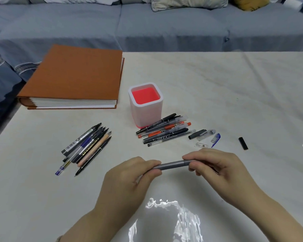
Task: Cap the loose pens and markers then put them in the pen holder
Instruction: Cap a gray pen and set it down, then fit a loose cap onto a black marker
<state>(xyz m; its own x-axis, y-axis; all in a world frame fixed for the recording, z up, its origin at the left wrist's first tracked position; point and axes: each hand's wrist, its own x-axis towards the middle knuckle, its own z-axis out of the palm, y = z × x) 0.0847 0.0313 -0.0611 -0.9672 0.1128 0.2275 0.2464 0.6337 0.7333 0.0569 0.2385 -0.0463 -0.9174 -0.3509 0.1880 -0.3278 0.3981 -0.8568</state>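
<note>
Table [234,95]: large, covered in a pale off-white cloth with shallow creases, its far edge running straight across below the sofa; a bright, rippled patch of reflected light [166,217] lay at the near edge. Sofa [164,28]: blue-grey fabric cover, two seat sections meeting at a seam, stood just behind the table's far edge, with a further covered section [3,75] beyond the left edge. Cushions along the sofa back: one pale patterned cushion [187,3], one mustard-yellow cushion [250,3] to its right.

Bare left hand [128,173] and right hand [217,165], with bare forearms.
</note>
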